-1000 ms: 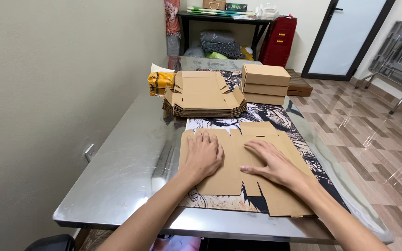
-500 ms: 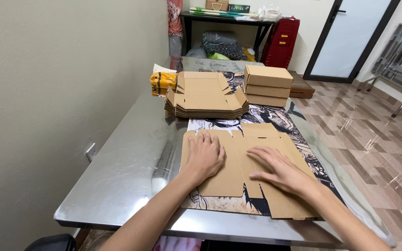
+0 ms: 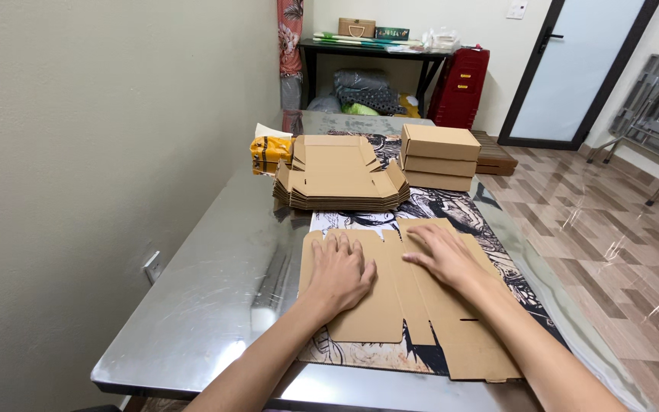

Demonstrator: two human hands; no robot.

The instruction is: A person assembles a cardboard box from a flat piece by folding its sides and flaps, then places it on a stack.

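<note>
A steel desk (image 3: 215, 305) is standing along a plain wall in a tiled room. Both hands are lying open and flat, palms down, on a flat cardboard blank (image 3: 413, 305) at the desk's near end: the left hand (image 3: 339, 271) is pressing its left part, the right hand (image 3: 445, 255) its middle. The blank is lying on a black-and-white print (image 3: 451, 210). Farther back a stack of blanks (image 3: 341, 174) is sitting, with folded boxes (image 3: 438, 156) to its right and a yellow packet (image 3: 271, 149) to its left.

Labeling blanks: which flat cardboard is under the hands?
The single blank at the near table edge, under both hands; the others sit piled in the stack farther back.
</note>
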